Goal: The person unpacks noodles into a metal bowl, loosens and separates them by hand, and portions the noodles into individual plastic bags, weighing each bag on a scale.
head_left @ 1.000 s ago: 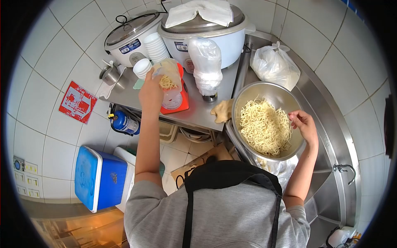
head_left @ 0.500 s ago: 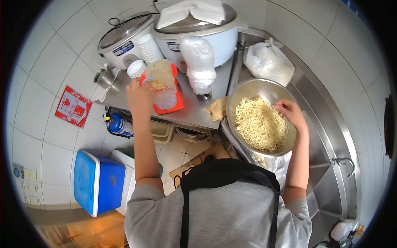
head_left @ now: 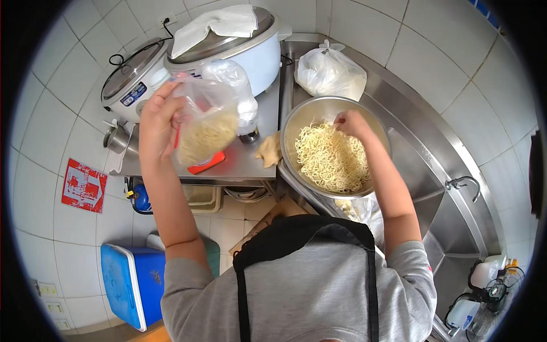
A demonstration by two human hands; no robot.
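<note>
My left hand [head_left: 159, 117] is closed on the top of a clear plastic bag [head_left: 196, 102], holding it up above the counter. Pale noodles [head_left: 212, 137] fill the lower part of the bag. Behind and below it, part of a red kitchen scale [head_left: 206, 164] shows on the steel counter. My right hand [head_left: 354, 123] reaches into a large steel bowl [head_left: 292, 117], its fingers pinched on the loose yellow noodles [head_left: 330, 157] at the far edge of the heap. How many strands they grip is hidden.
Two rice cookers [head_left: 245, 62] [head_left: 130, 85] stand at the back, with a plastic-wrapped stack [head_left: 231, 80] before them. A tied white bag [head_left: 330, 74] lies behind the bowl. A tan cloth [head_left: 269, 150] lies left of the bowl. A sink with a tap [head_left: 464, 183] is at right.
My left hand has lifted the noodle bag off the scale toward me. My right hand has moved to the far side of the noodles in the bowl. The camera view has shifted.
</note>
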